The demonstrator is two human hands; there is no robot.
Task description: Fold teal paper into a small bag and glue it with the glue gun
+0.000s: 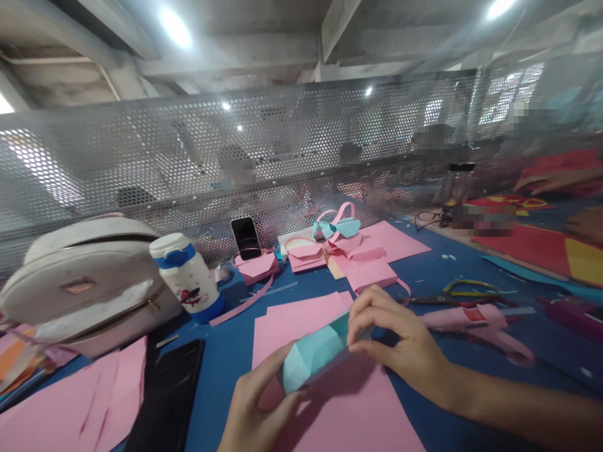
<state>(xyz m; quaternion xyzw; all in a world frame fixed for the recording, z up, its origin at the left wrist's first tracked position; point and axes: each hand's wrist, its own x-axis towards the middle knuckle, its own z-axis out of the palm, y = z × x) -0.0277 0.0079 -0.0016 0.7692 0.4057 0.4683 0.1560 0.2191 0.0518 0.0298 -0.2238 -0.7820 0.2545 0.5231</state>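
Left hand [257, 398]: fingers and thumb gripping the near left end of the folded blue paper [315, 355].
Right hand [400, 329]: fingertips pinching its far right end.
Under the paper: pink sheets [353, 402] on the blue desk [217, 370]; contact cannot be told.
Right: pink glue gun [464, 317], with scissors [450, 293] just beyond.
Left: flat black object [167, 395]; farther, white bottle [188, 279] beside a pale backpack [94, 276].
Far: pink paper bags [372, 276] and an upright phone [246, 237] before a perforated screen [292, 144].

White backpack [89, 267] beside blue-banded bottle [186, 276]; phone [245, 237] upright near perforated metal partition [292, 132].
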